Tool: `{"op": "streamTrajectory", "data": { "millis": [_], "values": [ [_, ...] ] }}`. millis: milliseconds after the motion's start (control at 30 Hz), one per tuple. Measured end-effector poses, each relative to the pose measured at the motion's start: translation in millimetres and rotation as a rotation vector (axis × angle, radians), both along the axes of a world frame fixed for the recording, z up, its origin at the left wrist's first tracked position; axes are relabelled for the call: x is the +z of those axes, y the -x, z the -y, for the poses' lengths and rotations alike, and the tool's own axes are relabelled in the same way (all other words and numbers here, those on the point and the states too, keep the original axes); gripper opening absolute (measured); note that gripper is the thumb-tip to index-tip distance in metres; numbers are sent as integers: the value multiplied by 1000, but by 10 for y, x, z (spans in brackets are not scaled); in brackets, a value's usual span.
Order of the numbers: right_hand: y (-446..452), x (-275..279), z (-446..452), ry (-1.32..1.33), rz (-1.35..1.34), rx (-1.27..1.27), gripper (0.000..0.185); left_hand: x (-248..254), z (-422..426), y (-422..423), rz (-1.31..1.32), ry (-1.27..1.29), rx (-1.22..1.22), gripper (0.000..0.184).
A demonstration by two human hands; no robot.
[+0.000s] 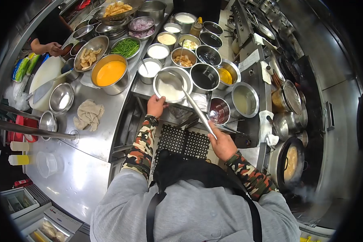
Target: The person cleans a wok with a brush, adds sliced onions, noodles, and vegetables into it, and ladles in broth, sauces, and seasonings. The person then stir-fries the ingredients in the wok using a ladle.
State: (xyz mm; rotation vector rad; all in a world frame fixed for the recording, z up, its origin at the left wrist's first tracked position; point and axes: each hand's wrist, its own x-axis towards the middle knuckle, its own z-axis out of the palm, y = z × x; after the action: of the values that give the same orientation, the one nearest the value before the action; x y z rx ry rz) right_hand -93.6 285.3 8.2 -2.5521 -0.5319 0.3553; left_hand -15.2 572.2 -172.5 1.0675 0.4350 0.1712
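Note:
A ladle (196,108) is in my right hand (223,143), its fingers wrapped round the lower handle. The ladle's bowl rests inside a round metal container of white liquid (170,91). My left hand (156,106) grips the near left rim of that container. Right beside it are a pot of white sauce with a spoon (150,68), a pot of dark liquid (205,76) and a pan of browned pieces (184,57). A pot with reddish contents (219,111) stands nearer to my right hand.
An orange-filled pot (110,73), green beans (126,47) and a crumpled cloth (89,115) are on the left counter. A steaming wok (290,162) stands at the right. Another person's hand (54,49) shows at the upper left.

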Motion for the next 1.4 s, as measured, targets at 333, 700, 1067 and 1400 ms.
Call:
{"op": "streamTrajectory", "data": {
  "millis": [333, 700, 1067, 1400],
  "values": [
    [-125, 242, 123, -439, -914, -302, 47, 16, 18, 32, 6, -12, 1, 11],
    [-221, 285, 158, -794, -1277, -378, 48, 45, 7, 65, 25, 26, -34, 11],
    [402, 671, 1247, -1329, -1499, -587, 45, 72, 66, 66, -103, -245, 170, 24],
    [1758, 1116, 3394, -1664, -848, -966, 47, -497, 2993, 604, 280, -780, -784, 26]
  ]
}}
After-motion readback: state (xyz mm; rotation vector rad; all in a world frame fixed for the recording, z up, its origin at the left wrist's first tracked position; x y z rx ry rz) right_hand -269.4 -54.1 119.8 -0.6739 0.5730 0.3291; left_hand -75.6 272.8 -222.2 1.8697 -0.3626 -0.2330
